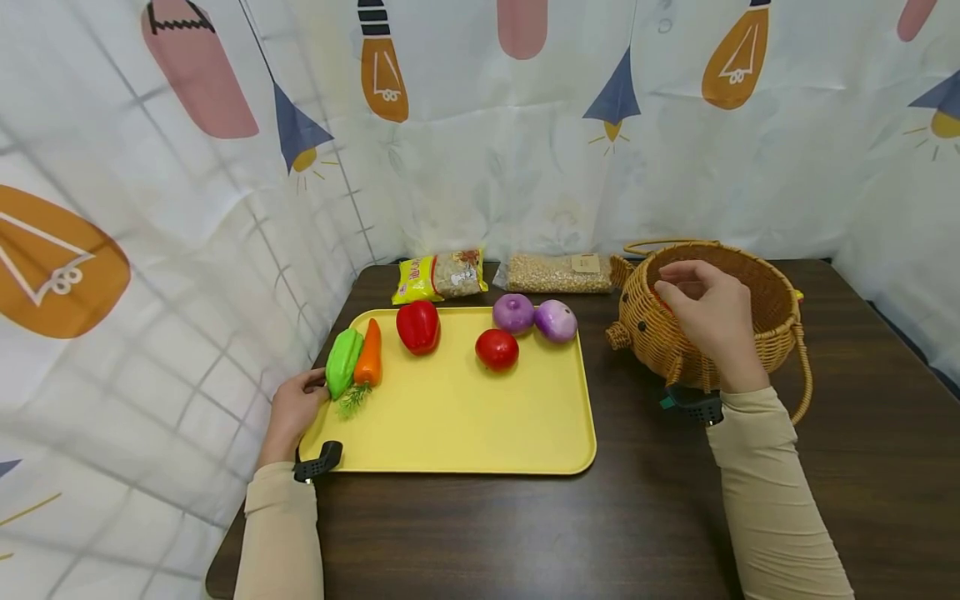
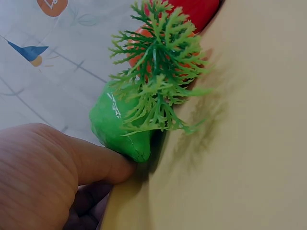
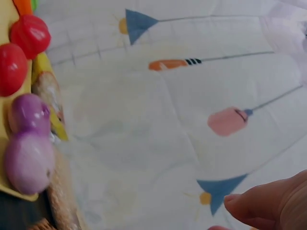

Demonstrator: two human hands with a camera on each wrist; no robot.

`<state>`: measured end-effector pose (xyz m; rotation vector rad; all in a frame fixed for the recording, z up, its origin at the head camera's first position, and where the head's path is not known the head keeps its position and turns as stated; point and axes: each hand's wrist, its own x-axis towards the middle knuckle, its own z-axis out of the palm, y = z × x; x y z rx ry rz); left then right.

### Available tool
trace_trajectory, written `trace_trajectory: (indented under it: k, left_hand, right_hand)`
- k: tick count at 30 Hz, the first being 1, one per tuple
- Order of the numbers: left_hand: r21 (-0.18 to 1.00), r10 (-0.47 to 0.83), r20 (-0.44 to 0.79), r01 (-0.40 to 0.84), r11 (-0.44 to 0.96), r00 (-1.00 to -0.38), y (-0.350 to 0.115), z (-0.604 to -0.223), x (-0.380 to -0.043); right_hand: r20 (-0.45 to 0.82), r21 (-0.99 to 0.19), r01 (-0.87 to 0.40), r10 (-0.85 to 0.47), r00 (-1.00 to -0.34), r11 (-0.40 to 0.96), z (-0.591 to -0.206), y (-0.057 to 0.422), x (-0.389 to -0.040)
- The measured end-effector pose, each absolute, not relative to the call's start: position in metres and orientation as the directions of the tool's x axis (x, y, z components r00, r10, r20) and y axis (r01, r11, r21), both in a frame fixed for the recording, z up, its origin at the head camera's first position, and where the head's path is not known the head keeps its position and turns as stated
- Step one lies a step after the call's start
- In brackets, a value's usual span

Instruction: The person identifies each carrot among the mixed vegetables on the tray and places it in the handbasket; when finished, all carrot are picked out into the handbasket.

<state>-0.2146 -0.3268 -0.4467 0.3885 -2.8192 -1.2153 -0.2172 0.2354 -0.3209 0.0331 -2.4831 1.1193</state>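
Left grip (image 1: 292,410) pinches the tray (image 1: 450,425) beside the green vegetable (image 1: 344,362); whether right grip (image 1: 708,312) holds the red thing (image 1: 657,297) at its thumb is unclear.

Lamp-print curtain (image 1: 487,187) (creased), dark table (image 1: 525,533)

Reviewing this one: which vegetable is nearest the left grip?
The bright green, ridged, elongated vegetable at the left edge of the yellow rectangular tray, right beside the left grip; the tapered orange carrot and the others lie farther right.
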Motion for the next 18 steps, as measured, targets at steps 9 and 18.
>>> trace_trajectory:
  k: [9, 18]
  left_hand:
    - [0.717, -0.249, -0.047, -0.206, 0.666, -0.967, -0.327, -0.447, -0.215]
    - [0.721, -0.257, -0.051, -0.214, 0.659, -0.965, -0.329, -0.449, -0.217]
  right_hand:
    - [0.405, -0.745, -0.302, 0.043, -0.913, 0.595, -0.342, 0.181, -0.230]
    - [0.354, -0.783, -0.319, -0.039, -0.934, 0.534, -0.365, 0.123, -0.239]
